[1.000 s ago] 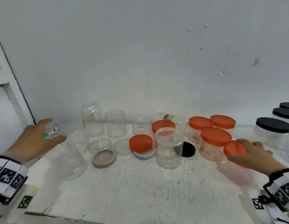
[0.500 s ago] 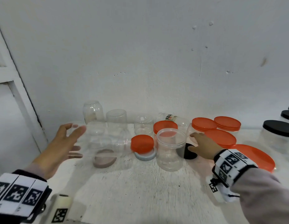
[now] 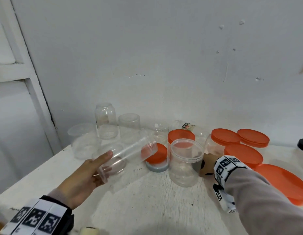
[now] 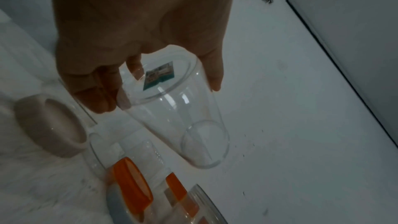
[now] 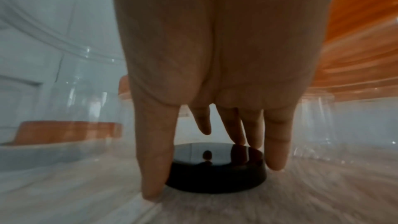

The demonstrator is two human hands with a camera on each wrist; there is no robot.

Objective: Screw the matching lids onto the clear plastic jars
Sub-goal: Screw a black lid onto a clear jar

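My left hand (image 3: 89,175) grips a clear plastic jar (image 3: 128,155) by its base and holds it tilted above the table, with the threaded mouth pointing up and to the right. In the left wrist view the jar (image 4: 181,125) shows a small sticker on its base, with the thumb on one side and the fingers on the other. My right hand (image 3: 208,164) reaches behind an open clear jar (image 3: 185,163). Its thumb and fingers close around a black lid (image 5: 215,173) that lies flat on the table.
An orange lid (image 3: 156,154) sits on a grey lid (image 3: 157,167) at the centre. Orange-lidded jars (image 3: 225,136) crowd the right, and a large orange lid (image 3: 283,182) lies under my right forearm. Clear lidless jars (image 3: 105,122) stand at the back left. A taupe lid (image 4: 51,125) lies near the held jar.
My left hand took a clear jar from the left and lifted it, tilted, toward the centre. My right hand left the orange-lidded jar and moved left onto the black lid.
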